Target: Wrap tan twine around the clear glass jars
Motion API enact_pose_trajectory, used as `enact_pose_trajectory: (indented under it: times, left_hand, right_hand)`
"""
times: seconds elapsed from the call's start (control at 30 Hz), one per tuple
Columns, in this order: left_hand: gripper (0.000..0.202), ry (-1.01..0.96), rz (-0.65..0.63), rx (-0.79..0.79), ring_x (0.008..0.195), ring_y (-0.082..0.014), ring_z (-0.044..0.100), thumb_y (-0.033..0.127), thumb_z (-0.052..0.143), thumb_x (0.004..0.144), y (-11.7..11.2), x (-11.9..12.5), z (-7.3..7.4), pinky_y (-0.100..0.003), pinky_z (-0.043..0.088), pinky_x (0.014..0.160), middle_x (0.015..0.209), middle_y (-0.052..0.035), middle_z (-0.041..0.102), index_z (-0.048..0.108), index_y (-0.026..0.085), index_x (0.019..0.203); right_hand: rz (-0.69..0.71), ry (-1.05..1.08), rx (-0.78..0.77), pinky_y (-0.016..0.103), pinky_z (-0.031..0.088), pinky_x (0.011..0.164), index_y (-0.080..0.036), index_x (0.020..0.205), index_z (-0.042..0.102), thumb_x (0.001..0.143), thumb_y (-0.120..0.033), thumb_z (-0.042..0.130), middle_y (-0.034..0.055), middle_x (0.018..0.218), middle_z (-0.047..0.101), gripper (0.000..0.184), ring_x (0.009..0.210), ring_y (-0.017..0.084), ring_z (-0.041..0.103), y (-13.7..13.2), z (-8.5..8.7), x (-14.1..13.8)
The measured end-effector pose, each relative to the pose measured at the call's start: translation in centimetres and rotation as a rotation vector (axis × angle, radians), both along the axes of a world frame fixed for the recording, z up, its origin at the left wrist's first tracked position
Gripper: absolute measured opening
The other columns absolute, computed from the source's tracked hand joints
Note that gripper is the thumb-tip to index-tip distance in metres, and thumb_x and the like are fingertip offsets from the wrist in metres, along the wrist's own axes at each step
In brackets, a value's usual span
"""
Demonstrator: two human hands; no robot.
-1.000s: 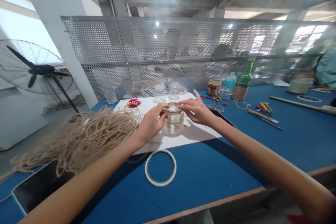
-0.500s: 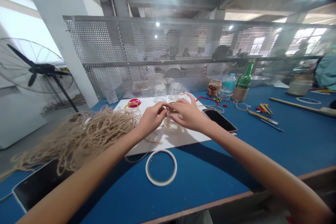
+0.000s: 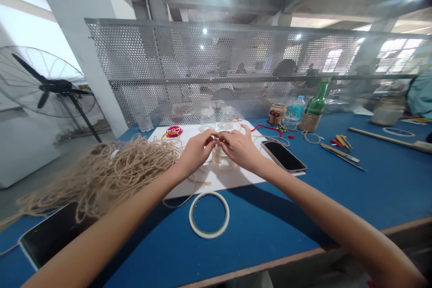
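On a white board (image 3: 216, 186) near the middle of the blue table (image 3: 270, 209), a glass jar (image 3: 221, 160) stands upright, its top hidden by the hands. The left hand (image 3: 197, 152) and right hand (image 3: 240, 148) meet above it, their fingers (image 3: 232, 140) curled inward in a close pinch at the rim. Whatever lies between the fingertips is too hidden to tell, though pale strands seem to cross the glass. A heap of jute twine (image 3: 114, 175) spills off the board's left edge, perhaps kept there so it can pay out without tangling around the jar. The board likely gives a smooth, pale surface for this close work. Just beyond the jar stand two empty glass jars (image 3: 207, 119) (image 3: 227, 114), with a red spool (image 3: 174, 131) near the left one. A phone (image 3: 282, 156) lies beside the right hand, and a white tape ring (image 3: 209, 215) sits nearer the person, within easy reach.
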State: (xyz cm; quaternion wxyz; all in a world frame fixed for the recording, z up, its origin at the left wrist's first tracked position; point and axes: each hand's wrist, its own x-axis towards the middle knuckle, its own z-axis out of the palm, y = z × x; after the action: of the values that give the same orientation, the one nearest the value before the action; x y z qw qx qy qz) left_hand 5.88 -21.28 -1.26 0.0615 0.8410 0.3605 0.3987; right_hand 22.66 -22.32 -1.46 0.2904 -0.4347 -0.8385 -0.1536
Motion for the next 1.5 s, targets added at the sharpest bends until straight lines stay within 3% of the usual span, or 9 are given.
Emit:
enact_pose_trajectory:
  times: [0.33, 0.5, 0.73, 1.03, 1.33, 1.5]
  left_hand:
    - [0.012, 0.08, 0.004, 0.123, 0.076, -0.0146, 0.056, 0.009, 0.052, 0.08, -0.2, 0.8, 0.2, -0.027, 0.044, 0.07, 0.081, -0.0016, 0.063, 0.057, 0.017, 0.087]
    - [0.011, 0.156, 0.021, 0.224, 0.08, -0.0157, 0.053, 0.016, 0.049, 0.086, -0.1, 1.2, -0.3, -0.029, 0.043, 0.072, 0.084, -0.0027, 0.061, 0.057, 0.018, 0.092]
    - [0.02, 0.364, 0.142, 0.432, 0.08, -0.0173, 0.047, 0.03, 0.042, 0.091, 0.2, 1.1, -0.1, -0.023, 0.035, 0.057, 0.081, -0.004, 0.055, 0.059, 0.021, 0.095]
    - [0.019, 0.477, 0.026, 0.585, 0.082, -0.0174, 0.043, 0.024, 0.042, 0.091, 0.7, 1.0, 1.0, -0.032, 0.035, 0.074, 0.084, -0.0045, 0.056, 0.06, 0.02, 0.09]
    - [0.018, 0.292, -0.14, 0.399, 0.087, -0.0183, 0.044, 0.028, 0.045, 0.089, 1.5, 1.1, 0.2, -0.033, 0.036, 0.081, 0.089, -0.0058, 0.056, 0.061, 0.019, 0.087]
    - [0.016, 0.22, -0.187, 0.381, 0.086, -0.0172, 0.046, 0.027, 0.048, 0.088, 1.9, 0.7, 0.0, -0.032, 0.037, 0.079, 0.089, -0.005, 0.056, 0.063, 0.021, 0.091]
  right_hand:
    - [0.035, 0.029, -0.089, 0.053, 0.01, 0.099, -0.019, 0.089, 0.051, 0.089, -0.021, 0.036, 0.0032, 0.089, 0.064, 0.015, 0.09, 0.018, 0.056, -0.9, 0.4, 1.5]
    - [0.077, 0.039, -0.149, 0.054, 0.008, 0.1, -0.02, 0.088, 0.053, 0.087, -0.018, 0.039, 0.0018, 0.085, 0.064, 0.014, 0.091, 0.017, 0.055, -0.9, 0.9, 2.6]
    - [0.151, 0.048, -0.247, 0.056, 0.006, 0.102, -0.022, 0.091, 0.055, 0.085, -0.016, 0.043, 0.0008, 0.09, 0.063, 0.014, 0.098, 0.017, 0.054, -0.3, 1.4, 4.1]
    - [0.2, 0.013, -0.281, 0.058, 0.002, 0.103, -0.022, 0.092, 0.056, 0.086, -0.016, 0.042, 0.002, 0.093, 0.062, 0.017, 0.104, 0.018, 0.051, -0.7, 1.8, 4.7]
    - [0.193, 0.029, -0.301, 0.06, 0.002, 0.103, -0.024, 0.093, 0.056, 0.088, -0.02, 0.041, 0.0014, 0.095, 0.063, 0.016, 0.105, 0.018, 0.051, -0.6, 1.6, 4.9]
    - [0.187, 0.036, -0.307, 0.058, 0.006, 0.103, -0.023, 0.094, 0.056, 0.089, -0.021, 0.04, 0.0024, 0.097, 0.064, 0.017, 0.104, 0.018, 0.052, -0.5, 1.5, 5.0]
